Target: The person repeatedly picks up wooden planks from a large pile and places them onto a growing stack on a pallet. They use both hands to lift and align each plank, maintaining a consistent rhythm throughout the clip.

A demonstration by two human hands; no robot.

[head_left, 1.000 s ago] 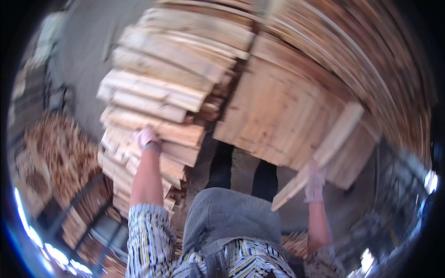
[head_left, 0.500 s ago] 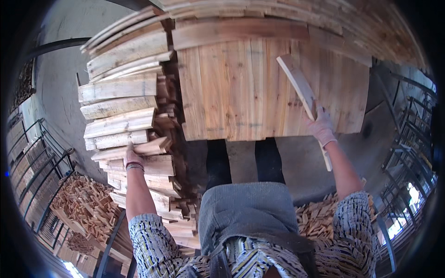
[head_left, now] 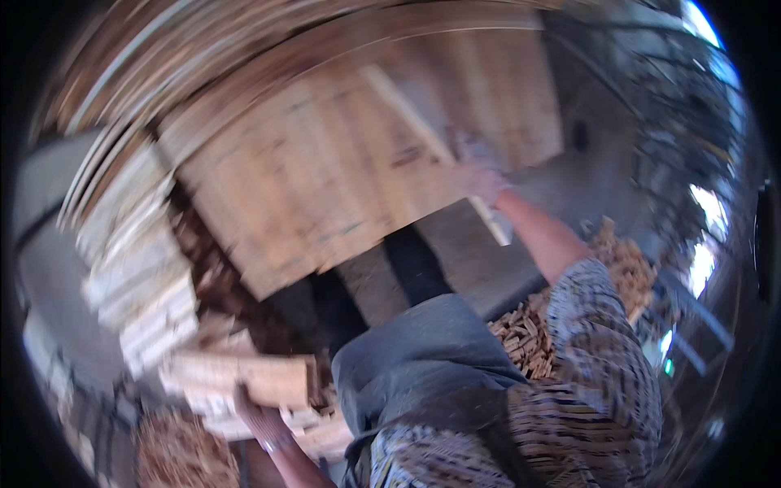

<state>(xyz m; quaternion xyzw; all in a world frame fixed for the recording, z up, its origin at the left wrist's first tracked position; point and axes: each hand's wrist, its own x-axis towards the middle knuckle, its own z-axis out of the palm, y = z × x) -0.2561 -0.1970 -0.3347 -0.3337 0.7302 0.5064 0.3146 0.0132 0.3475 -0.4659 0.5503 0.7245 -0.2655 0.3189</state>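
A narrow wooden slat [head_left: 413, 122] slants across the panel of side-by-side boards [head_left: 325, 175]. My gloved right hand [head_left: 478, 177] is closed round the slat near its lower end, above the panel's near right edge. At the lower left, my gloved left hand [head_left: 259, 416] grips the near edge of a short, pale wooden board [head_left: 244, 376]. That board lies at or just above the near end of a stack of boards [head_left: 138, 268]. Motion blurs both hands, and the left fingers are partly hidden by the board.
Long planks [head_left: 236, 61] lie along the panel's far side. Heaps of wood offcuts [head_left: 525, 329] lie to my right, and another offcut pile [head_left: 183, 451] is at the lower left. Metal racks [head_left: 675, 106] stand at the far right.
My view has swung to the right, tilting the panel and stack in it. My right hand still holds the slat. My left hand has moved nearer to me along the stack.
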